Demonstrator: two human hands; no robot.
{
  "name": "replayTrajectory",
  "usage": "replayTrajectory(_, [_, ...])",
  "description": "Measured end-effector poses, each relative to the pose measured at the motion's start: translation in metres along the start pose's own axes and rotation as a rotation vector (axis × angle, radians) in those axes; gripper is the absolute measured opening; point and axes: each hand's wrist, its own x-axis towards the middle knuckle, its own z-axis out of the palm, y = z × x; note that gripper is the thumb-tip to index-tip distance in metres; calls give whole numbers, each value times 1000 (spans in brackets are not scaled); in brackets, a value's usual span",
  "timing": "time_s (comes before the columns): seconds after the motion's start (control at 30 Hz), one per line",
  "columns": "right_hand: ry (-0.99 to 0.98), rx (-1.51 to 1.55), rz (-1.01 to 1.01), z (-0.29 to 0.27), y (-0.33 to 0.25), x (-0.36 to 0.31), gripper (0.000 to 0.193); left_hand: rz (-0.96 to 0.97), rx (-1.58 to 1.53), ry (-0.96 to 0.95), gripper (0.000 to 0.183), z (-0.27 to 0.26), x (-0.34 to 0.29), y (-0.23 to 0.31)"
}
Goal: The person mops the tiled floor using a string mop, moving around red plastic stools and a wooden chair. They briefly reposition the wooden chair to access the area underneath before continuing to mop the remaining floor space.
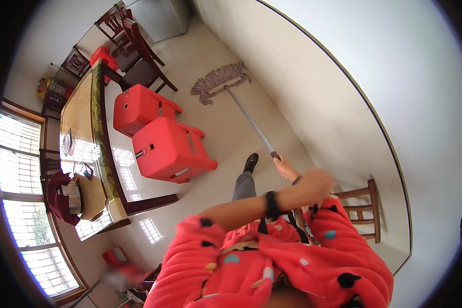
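Observation:
A mop with a grey pole (251, 121) reaches up from the floor toward me. Its brownish-pink string head (218, 82) lies spread on the floor beside the wall. My right hand (286, 169) is closed round the pole at its dark upper section, with a thin dark band at the wrist. My left forearm, with a black wristband, crosses in front of my body to the right. At its end my left hand (315, 185) is closed near the pole's top end, slightly blurred. The top of the pole is hidden behind it.
Two red plastic stools (170, 149) stand left of the mop, beside a long table (82, 110). Dark wooden chairs (138, 61) are at the far end. Another wooden chair (362, 210) stands by the right wall (313, 87). A blurred person (123, 277) is at lower left.

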Motion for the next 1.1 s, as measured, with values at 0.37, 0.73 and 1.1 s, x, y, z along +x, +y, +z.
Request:
replayTrajectory(0.37, [110,133,-185,-1,207,-231,30,266,-676,-965,25,238,81,216])
replayTrajectory(0.73, [7,145,131,-33,228,-252,31,580,-331,-1205,25,201,96,222])
replayTrajectory(1.1, [-185,10,145,-44,37,20,25,570,141,135,15,-38,38,5])
